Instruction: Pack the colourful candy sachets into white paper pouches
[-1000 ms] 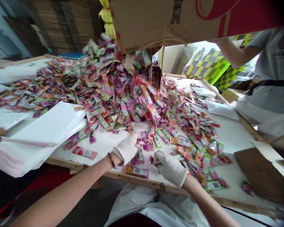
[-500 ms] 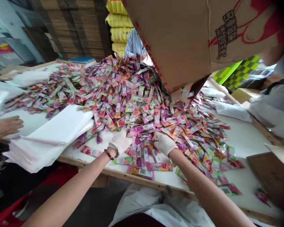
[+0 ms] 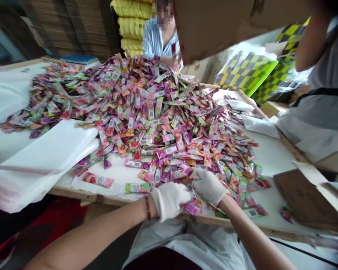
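**Head view.** A white-topped table (image 3: 270, 155) with a wooden rim fills the scene. On it lies a broad heap of sachets (image 3: 157, 112), pink, green and orange, highest at the far middle and thinning toward the near right.

A brown cardboard box (image 3: 228, 22) hangs above the far right of the heap. A person in grey (image 3: 321, 112) stands beside it at the right edge. A stack of white bags (image 3: 45, 157) overhangs the table's near left edge. A flat open carton (image 3: 307, 198) lies at the near right. Far behind the heap sits a person in a striped shirt (image 3: 157, 41), in front of yellow sacks (image 3: 132, 26). Green-and-yellow chequered packs (image 3: 248, 75) stand at the far right.

Both of the wearer's hands are in white gloves at the near rim.

- **Left hand** (image 3: 171, 198): fingers are clenched round a small bundle of sachets (image 3: 193, 207), held just over the table's near edge.
- **Right hand** (image 3: 210, 185): just beside the left and to its right, with fingers bent down onto the heap's near fringe. Whether they grip anything cannot be told.

A green sachet (image 3: 136, 187) and a pink sachet (image 3: 97, 180) lie apart from the heap, left of the hands. A beaded bracelet (image 3: 148, 206) circles the left wrist.
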`<state>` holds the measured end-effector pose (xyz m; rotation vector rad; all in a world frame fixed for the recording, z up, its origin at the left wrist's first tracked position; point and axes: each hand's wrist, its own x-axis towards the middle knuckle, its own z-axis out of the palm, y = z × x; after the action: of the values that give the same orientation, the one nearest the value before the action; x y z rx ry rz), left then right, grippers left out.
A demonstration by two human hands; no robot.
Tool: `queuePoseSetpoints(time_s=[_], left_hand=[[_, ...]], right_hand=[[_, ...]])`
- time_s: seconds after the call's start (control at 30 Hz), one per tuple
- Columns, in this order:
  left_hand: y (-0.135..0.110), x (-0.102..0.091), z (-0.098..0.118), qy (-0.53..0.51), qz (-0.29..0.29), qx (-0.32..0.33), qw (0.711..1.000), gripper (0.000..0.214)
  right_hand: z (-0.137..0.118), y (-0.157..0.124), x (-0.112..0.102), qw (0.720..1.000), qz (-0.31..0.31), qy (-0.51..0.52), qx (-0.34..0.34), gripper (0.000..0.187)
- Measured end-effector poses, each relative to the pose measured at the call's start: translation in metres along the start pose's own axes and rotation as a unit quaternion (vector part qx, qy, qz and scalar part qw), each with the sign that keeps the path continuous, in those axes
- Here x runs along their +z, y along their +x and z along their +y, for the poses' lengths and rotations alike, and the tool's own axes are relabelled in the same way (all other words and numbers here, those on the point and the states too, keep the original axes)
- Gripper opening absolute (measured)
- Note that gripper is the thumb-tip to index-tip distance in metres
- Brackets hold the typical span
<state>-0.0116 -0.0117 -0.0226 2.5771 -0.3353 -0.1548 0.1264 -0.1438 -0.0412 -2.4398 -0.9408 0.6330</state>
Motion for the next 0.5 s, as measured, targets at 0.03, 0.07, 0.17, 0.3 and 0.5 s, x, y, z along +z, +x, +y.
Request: queuePoseSetpoints(time_s=[0.03,0.07,0.17,0.3,0.5], left_hand=[[0.009,0.012,0.005,0.040,-0.015,0.016,0.999,0.018],[0.016,0.021,0.008,0.078,-0.030,0.018,0.996,0.022],[0.030,0.035,0.011,0.154,-0.061,-0.016,0.986,0.028],[0.019,0.025,0.011,0.177,-0.043,0.004,0.983,0.020],[-0.012,-0.003,0.004,0.015,0.091,-0.140,0.986,0.021]], right_hand=[[-0.002,0.000,0.003,0.997,-0.028,-0.065,0.011,0.023],[-0.004,0.000,0.006,0.992,-0.048,-0.118,0.021,0.022],[-0.002,-0.001,0.009,0.981,-0.079,-0.174,0.008,0.021],[0.010,-0.015,-0.012,0.982,-0.092,-0.164,-0.033,0.024],[0.030,-0.034,-0.043,0.992,-0.020,-0.111,-0.064,0.065]])
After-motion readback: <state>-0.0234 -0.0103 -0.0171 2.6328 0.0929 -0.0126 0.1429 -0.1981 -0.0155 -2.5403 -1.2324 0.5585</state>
